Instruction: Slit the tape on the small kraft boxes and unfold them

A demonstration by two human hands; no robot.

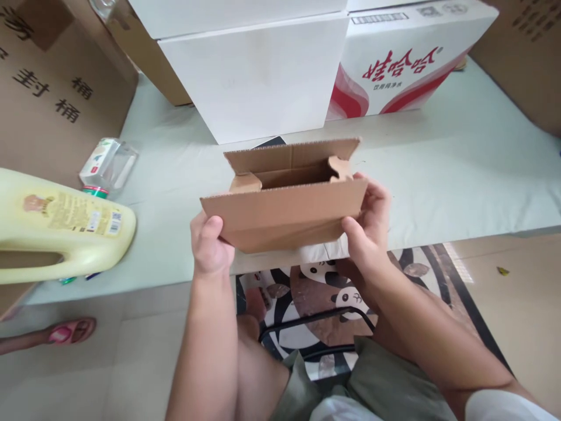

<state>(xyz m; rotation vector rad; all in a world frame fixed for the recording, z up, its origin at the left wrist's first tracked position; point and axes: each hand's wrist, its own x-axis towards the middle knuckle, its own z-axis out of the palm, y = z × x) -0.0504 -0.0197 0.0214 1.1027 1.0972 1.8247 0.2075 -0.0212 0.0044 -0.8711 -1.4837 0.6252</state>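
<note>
A small brown cardboard box (284,213) is held up in front of me, its top flaps spread and its dark inside partly showing. My left hand (210,245) grips its left end, thumb on the near side. At the right end my right hand (370,219) clasps the box the same way, with the thumb in front and fingers behind. Short side flaps stick up at both ends. Behind the box, the corner of a flat dark item (272,142) peeks out on the cloth-covered table (460,175). The box's contents, if any, are hidden.
Across the back stand a white carton (263,82) and a white-and-red carton (394,76). To the left are a large brown carton (56,88), a clear bottle (109,164) on its side and a pale yellow jug (65,225). Another person's foot (72,331) shows below left.
</note>
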